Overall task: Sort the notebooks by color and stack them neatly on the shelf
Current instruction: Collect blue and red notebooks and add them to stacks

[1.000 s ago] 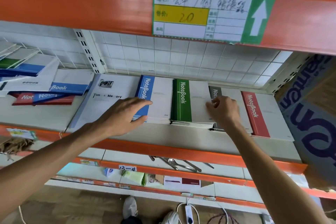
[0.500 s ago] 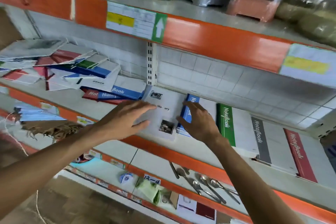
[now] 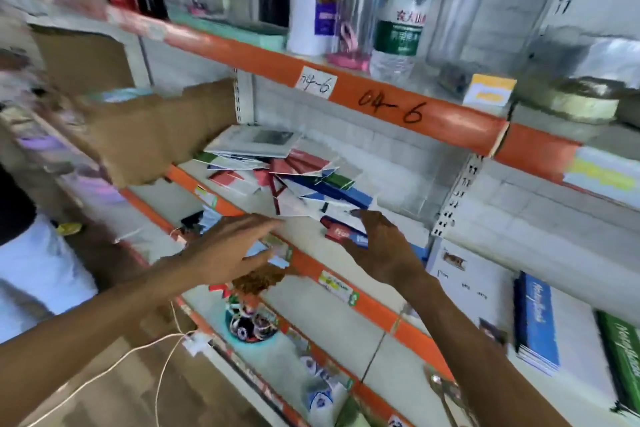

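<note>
A: Head view, nearest first: the left hand (image 3: 228, 250) hangs over the orange shelf edge (image 3: 377, 308) with fingers spread and straight, holding nothing.

B: And the right hand (image 3: 381, 250)?

A: Just past it, reaching in toward the loose pile of notebooks (image 3: 294, 177). Its fingertips are at a red notebook (image 3: 337, 230) on the near edge of the pile. Motion blur hides whether it already pinches it, so I cannot tell.

B: Where is the sorted part?

A: To the right on the same shelf: a white notebook (image 3: 474, 284), then a blue stack (image 3: 535, 319), then a green stack (image 3: 623, 354) at the frame's edge, lying side by side.

B: So which step is this?

A: I judge it is fetching the next notebook from the jumble. Plenty remain there, red, blue, green and white lying crossed over each other, so the sorting looks far from finished.

B: What does the next move need?

A: Probably a firm pinch on one cover, with the left hand steadying the pile so neighbours do not slide off. Farther back, bottles (image 3: 398, 21) stand on the upper shelf.
</note>
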Available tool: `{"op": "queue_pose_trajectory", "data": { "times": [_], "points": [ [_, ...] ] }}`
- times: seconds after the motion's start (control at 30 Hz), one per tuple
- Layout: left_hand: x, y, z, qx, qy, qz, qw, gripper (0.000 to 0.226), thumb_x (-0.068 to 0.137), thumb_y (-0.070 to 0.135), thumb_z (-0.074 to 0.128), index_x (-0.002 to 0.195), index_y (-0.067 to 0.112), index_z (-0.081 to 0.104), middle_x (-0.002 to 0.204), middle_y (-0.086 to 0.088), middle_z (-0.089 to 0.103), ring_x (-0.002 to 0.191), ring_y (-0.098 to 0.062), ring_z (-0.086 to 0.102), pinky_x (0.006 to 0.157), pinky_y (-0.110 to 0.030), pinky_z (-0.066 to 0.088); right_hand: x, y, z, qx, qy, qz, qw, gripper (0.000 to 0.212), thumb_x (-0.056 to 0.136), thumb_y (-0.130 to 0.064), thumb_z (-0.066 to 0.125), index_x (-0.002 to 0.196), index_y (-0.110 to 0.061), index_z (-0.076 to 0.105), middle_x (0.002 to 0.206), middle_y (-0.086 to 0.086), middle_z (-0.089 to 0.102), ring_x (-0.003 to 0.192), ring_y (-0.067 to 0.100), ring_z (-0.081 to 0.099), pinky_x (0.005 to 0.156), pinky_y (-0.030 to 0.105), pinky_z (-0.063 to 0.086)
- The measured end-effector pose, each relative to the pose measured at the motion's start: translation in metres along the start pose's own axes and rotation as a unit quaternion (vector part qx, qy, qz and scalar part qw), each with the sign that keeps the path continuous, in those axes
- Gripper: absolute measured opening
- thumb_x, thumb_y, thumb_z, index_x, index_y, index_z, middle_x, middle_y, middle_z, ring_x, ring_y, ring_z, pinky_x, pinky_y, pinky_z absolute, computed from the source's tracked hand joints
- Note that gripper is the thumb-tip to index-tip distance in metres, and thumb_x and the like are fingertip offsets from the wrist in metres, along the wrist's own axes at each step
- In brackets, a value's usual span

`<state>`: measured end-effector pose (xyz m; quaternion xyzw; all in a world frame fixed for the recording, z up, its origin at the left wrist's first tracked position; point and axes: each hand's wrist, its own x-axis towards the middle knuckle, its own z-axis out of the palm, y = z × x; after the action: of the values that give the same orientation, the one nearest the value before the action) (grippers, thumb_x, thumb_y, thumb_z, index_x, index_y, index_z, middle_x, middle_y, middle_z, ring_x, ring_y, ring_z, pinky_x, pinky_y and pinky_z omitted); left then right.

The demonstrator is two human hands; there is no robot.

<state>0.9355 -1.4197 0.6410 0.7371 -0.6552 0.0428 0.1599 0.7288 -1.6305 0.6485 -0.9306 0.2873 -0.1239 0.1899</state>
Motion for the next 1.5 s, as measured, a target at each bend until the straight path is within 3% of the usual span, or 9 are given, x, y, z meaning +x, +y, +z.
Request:
{"op": "queue_pose_trajectory", "data": {
  "times": [0.23,0.6,0.73,0.93,1.0,1.13,1.27,1.37,1.5],
  "points": [
    [0.059,-0.061,-0.022,0.041,0.011,-0.015,0.999,0.053,0.090,0.034,0.054,0.141,0.025,0.044,0.131,-0.002,0.058,0.113,-0.022,0.057,0.089,-0.037,0.049,0.065,-0.050,0.014,-0.007,0.010,-0.011,1.000,0.061,0.096,-0.045,0.059,0.150,-0.020,0.041,0.151,0.005,0.046,0.135,0.026,0.046,0.108,0.036,0.040],
    [0.111,-0.152,-0.009,0.037,-0.008,-0.044,0.998,0.054,0.095,0.039,0.052,0.145,0.033,0.034,0.143,0.007,0.046,0.125,-0.014,0.047,0.099,-0.028,0.041,0.169,-0.050,0.043,0.013,-0.012,-0.008,1.000,0.057,0.096,-0.039,0.063,0.145,-0.019,0.044,0.143,0.007,0.051,0.123,0.027,0.055,0.103,0.038,0.047],
    [0.118,-0.182,-0.002,0.031,-0.001,-0.055,0.998,0.056,0.095,0.031,0.054,0.147,0.034,0.034,0.137,0.010,0.048,0.118,-0.007,0.044,0.074,-0.005,0.027,0.201,-0.053,0.059,0.018,-0.028,-0.014,0.999,0.056,0.097,-0.038,0.062,0.147,-0.021,0.041,0.144,0.006,0.049,0.123,0.027,0.055,0.105,0.039,0.046],
    [0.136,-0.231,0.009,0.018,-0.036,-0.093,0.995,0.056,0.093,0.030,0.055,0.145,0.034,0.034,0.129,0.003,0.057,0.101,-0.011,0.055,0.066,-0.023,0.038,0.243,-0.069,0.080,0.001,0.003,-0.034,0.999,0.046,0.096,-0.036,0.064,0.138,-0.027,0.049,0.137,0.000,0.056,0.125,0.024,0.054,0.102,0.040,0.049],
    [0.147,-0.245,0.014,0.008,-0.049,-0.095,0.994,0.057,0.094,0.032,0.054,0.146,0.035,0.032,0.126,0.003,0.059,0.092,-0.013,0.058,0.064,-0.024,0.041,0.256,-0.074,0.082,-0.005,0.004,-0.015,1.000,0.041,0.098,-0.036,0.060,0.136,-0.024,0.051,0.135,0.001,0.055,0.122,0.023,0.054,0.099,0.039,0.048],
    [0.170,-0.275,0.030,-0.045,-0.097,-0.110,0.988,0.062,0.093,0.036,0.055,0.147,0.043,0.025,0.087,-0.003,0.064,0.060,-0.014,0.054,0.050,-0.031,0.041,0.280,-0.073,0.090,-0.031,0.004,0.044,0.999,0.049,0.095,-0.035,0.064,0.140,-0.020,0.049,0.140,0.006,0.052,0.124,0.026,0.052,0.103,0.041,0.045],
    [0.187,-0.302,0.050,-0.185,-0.109,-0.115,0.970,0.071,0.091,0.030,0.060,0.151,0.039,0.021,0.089,-0.001,0.065,0.076,-0.015,0.063,0.066,-0.037,0.053,0.295,-0.073,0.096,-0.028,0.000,0.123,0.992,0.056,0.091,-0.038,0.069,0.140,-0.022,0.049,0.140,0.006,0.050,0.124,0.027,0.050,0.106,0.044,0.046],
    [0.198,-0.321,0.062,-0.270,-0.087,-0.111,0.953,0.072,0.090,0.026,0.063,0.150,0.034,0.024,0.087,-0.001,0.067,0.079,-0.012,0.064,0.070,-0.034,0.051,0.305,-0.074,0.103,-0.048,0.001,0.167,0.985,0.061,0.089,-0.040,0.070,0.142,-0.021,0.047,0.144,0.007,0.047,0.127,0.029,0.047,0.108,0.048,0.043],
    [0.204,-0.329,0.073,-0.186,-0.050,-0.045,0.980,0.067,0.087,0.019,0.066,0.147,0.023,0.036,0.088,-0.001,0.067,0.076,-0.014,0.063,0.064,-0.027,0.049,0.312,-0.077,0.110,-0.073,-0.002,0.194,0.978,0.062,0.092,-0.047,0.065,0.144,-0.021,0.045,0.148,0.007,0.045,0.130,0.029,0.046,0.110,0.049,0.041]
  ]
}}
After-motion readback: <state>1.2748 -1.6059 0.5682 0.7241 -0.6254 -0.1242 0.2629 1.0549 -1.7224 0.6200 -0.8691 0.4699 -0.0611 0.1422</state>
